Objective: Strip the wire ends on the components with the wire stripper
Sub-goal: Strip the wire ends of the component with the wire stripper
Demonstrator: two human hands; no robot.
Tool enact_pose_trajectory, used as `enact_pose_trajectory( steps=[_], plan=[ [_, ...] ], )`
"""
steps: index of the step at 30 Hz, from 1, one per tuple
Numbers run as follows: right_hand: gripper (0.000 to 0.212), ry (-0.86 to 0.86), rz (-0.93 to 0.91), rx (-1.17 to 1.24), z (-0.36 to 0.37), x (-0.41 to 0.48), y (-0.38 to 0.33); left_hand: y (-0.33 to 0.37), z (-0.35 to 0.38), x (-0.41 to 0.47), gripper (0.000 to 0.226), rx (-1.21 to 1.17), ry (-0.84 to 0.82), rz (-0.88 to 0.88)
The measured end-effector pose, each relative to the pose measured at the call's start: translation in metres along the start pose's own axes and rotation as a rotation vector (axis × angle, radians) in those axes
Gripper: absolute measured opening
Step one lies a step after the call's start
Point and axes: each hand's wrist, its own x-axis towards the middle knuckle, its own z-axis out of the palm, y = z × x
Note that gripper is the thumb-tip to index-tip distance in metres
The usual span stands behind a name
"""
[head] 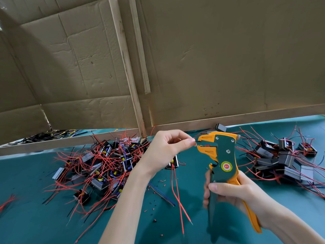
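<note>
My right hand (233,192) grips the handles of a green and orange wire stripper (221,155), held upright with its jaws pointing left. My left hand (167,148) pinches a thin black wire end (198,141) between thumb and fingers and holds it at the stripper's jaws. A small black component (173,163) hangs under my left hand, partly hidden by it, with two long red wires (177,194) trailing down from it.
A tangled pile of components with red wires (98,166) lies on the teal mat (35,217) to the left. A second pile of components (281,159) lies at the right. Cardboard walls (228,59) and a wooden rail (246,118) stand behind. Small insulation bits (154,221) dot the mat.
</note>
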Motion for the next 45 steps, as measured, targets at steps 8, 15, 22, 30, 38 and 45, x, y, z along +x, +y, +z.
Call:
enact_pose_trajectory(
  steps=[8,15,22,30,38,45],
  plan=[
    [0.040,0.001,0.007,-0.012,0.002,0.000,-0.001,0.000,0.000,0.000,0.013,0.003,-0.045,-0.014],
    [0.046,0.084,0.026,-0.042,0.016,-0.008,-0.004,0.001,-0.005,-0.001,0.011,0.013,-0.087,-0.011],
    [0.042,0.284,0.002,-0.061,0.033,-0.006,0.006,-0.004,-0.006,0.000,0.010,0.068,-0.105,-0.067],
    [0.043,-0.031,0.039,0.142,0.015,0.003,0.010,-0.008,-0.010,0.000,0.011,0.071,-0.088,-0.105],
    [0.040,-0.016,0.062,0.159,0.011,0.006,0.014,-0.010,-0.018,-0.001,0.012,0.228,-0.023,-0.111],
    [0.020,0.214,0.082,0.303,0.003,0.008,0.006,-0.007,-0.004,0.002,0.011,0.315,0.063,0.007]
  ],
)
